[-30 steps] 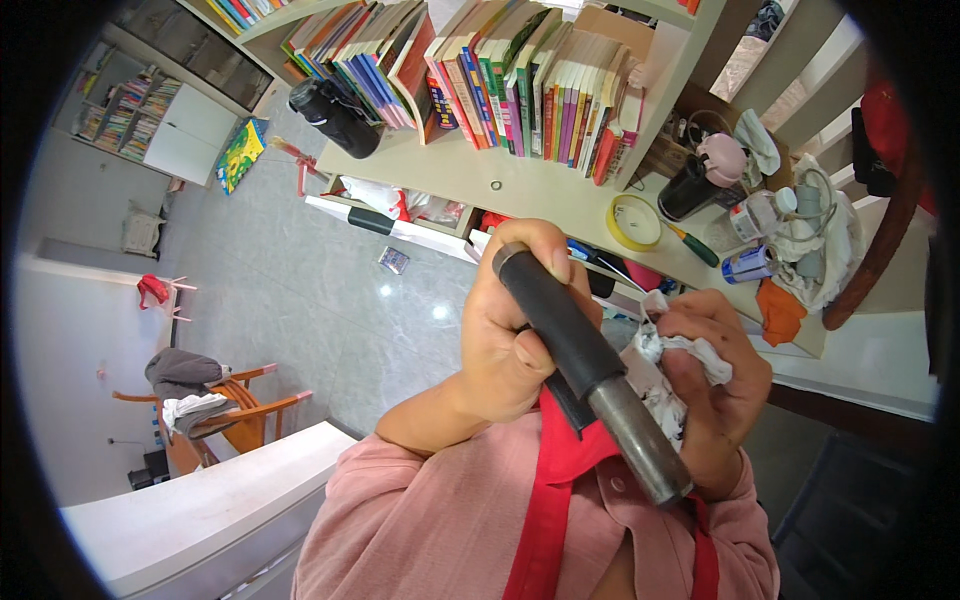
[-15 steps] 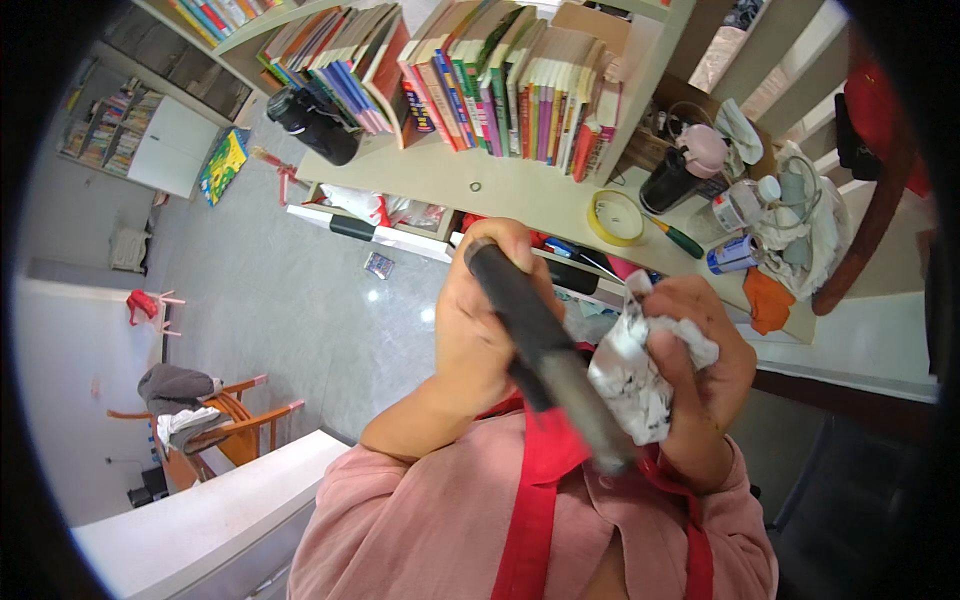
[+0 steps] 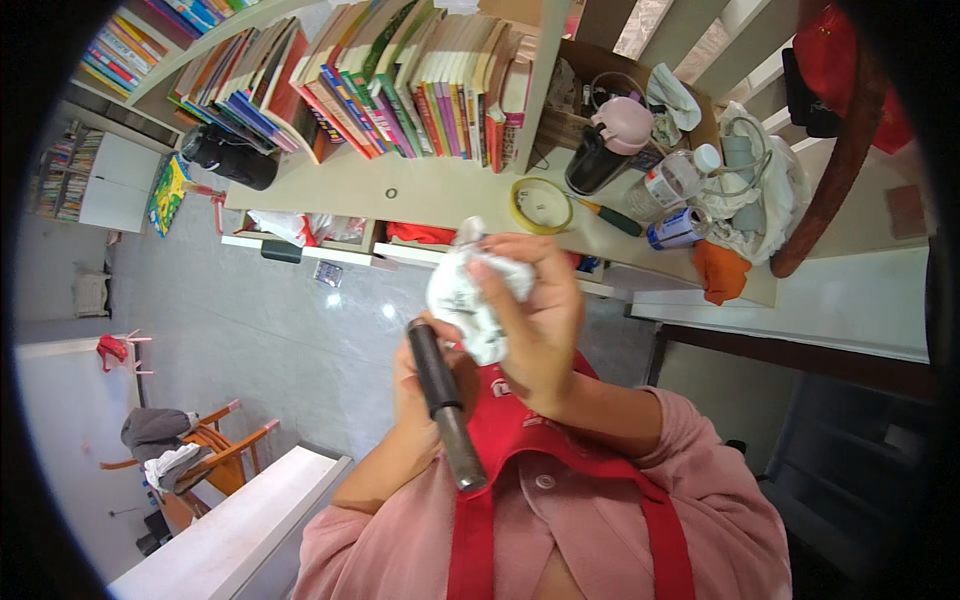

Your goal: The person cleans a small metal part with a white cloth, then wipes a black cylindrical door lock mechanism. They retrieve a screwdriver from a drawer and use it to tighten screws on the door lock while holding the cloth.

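Since 0.5 s ago the right hand (image 3: 535, 320) has carried its crumpled white cloth (image 3: 470, 295) up over the tool's top end. Left hand (image 3: 425, 385), mostly hidden behind the dark cylindrical tool (image 3: 445, 400), grips it; wiping appears underway.

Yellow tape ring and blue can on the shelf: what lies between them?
In the head view, a screwdriver with a green and orange handle lies on the cream shelf between the yellow tape ring and the blue can.

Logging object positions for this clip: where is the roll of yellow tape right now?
In the head view, the yellow tape roll lies flat on the pale shelf, right of centre, beside a green-handled screwdriver and below the books.
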